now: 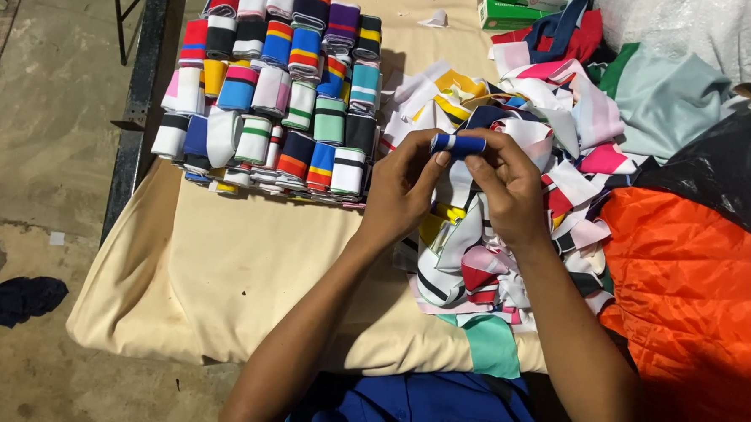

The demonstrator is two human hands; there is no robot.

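Both hands meet over a loose heap of striped fabric strips (527, 116). Between their fingertips is a small blue roll with a white stripe (457, 144). My left hand (400, 191) pinches its left end with thumb and fingers. My right hand (505, 185) grips its right end from above. A white strip trails down from the roll into the heap. To the left, several rows of finished striped rolls (280, 84) lie packed side by side on the cream-covered table (221, 272).
Orange cloth (685, 284) and a black plastic bag (715, 167) lie at right, pale green cloth (667, 97) behind them. Green boxes (511, 6) stand at the back. The table's left edge drops to a concrete floor with a dark rag (17, 299).
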